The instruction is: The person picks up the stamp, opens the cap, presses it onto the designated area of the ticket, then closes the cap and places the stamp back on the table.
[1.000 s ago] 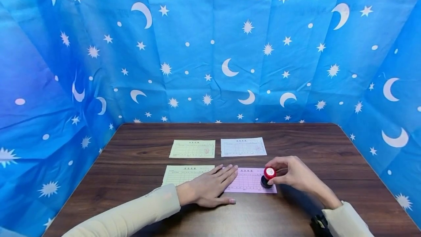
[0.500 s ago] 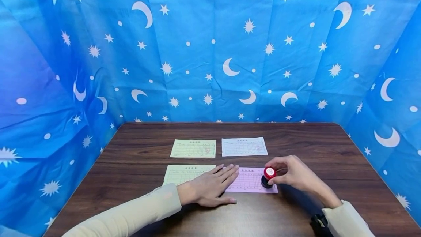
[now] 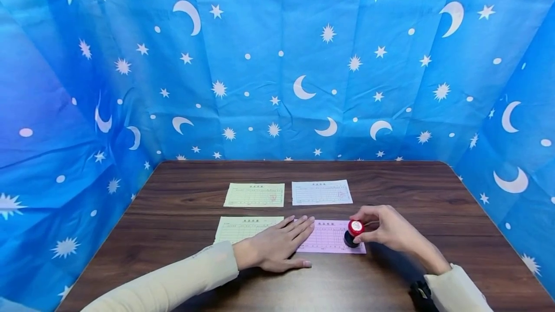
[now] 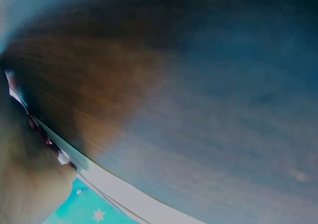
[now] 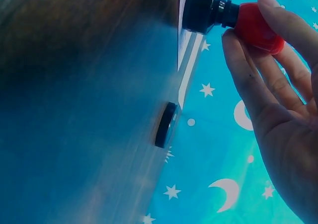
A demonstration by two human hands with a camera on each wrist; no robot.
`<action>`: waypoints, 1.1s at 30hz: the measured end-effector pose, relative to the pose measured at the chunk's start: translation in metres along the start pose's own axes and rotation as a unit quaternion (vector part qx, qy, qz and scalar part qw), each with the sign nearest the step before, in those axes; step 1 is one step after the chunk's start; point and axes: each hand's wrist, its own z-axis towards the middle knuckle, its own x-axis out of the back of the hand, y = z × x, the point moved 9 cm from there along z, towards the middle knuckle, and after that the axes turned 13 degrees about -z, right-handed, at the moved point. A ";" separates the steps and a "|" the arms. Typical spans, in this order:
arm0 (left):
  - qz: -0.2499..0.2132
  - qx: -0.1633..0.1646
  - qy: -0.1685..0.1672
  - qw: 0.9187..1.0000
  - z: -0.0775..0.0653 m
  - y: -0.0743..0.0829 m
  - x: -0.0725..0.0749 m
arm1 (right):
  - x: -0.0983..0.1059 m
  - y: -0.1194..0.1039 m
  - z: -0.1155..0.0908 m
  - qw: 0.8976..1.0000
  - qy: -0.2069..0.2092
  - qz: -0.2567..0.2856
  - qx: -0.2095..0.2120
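Note:
A pink printed slip lies at the front of the wooden table. Its left end is under my left hand, which rests flat with straight fingers, also covering the right part of a pale green slip. With thumb and fingers, my right hand pinches the red knob of a round stamp. The stamp's black base stands on the pink slip's right end, its underside hidden. In the right wrist view, the stamp shows its black base against the paper, and a flat black round cap lies on the table.
Farther back lie another green slip and a white slip, each bearing a red mark at its right. A blue curtain with stars and moons encloses the table at the back and sides.

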 end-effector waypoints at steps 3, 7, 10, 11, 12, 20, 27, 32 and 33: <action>0.000 0.001 -0.001 1.000 0.003 -0.001 -0.001 | 0.002 -0.002 0.000 1.000 -0.004 0.000 0.005; 0.004 0.001 0.001 1.000 0.004 -0.001 0.000 | 0.004 -0.004 0.000 1.000 -0.008 -0.005 0.012; 0.002 0.000 0.001 1.000 0.004 -0.001 0.000 | 0.005 -0.006 0.001 1.000 -0.008 -0.012 0.017; 0.001 0.000 0.001 1.000 0.003 -0.001 0.000 | 0.005 -0.006 0.001 1.000 -0.008 -0.014 0.018; 0.000 -0.001 0.001 1.000 0.003 -0.001 0.000 | 0.006 -0.007 0.001 1.000 -0.009 -0.015 0.019; -0.003 -0.003 0.002 1.000 0.003 0.000 0.000 | 0.005 -0.008 0.001 1.000 -0.010 -0.025 0.015; -0.002 -0.004 0.000 1.000 0.002 0.001 0.000 | 0.003 -0.017 0.003 0.997 -0.005 -0.063 0.042; -0.001 -0.003 0.000 1.000 0.003 0.002 0.003 | 0.007 -0.031 0.008 0.991 -0.011 -0.119 0.062; -0.003 -0.003 -0.002 1.000 0.003 0.002 0.003 | 0.008 -0.034 0.008 0.990 -0.014 -0.128 0.064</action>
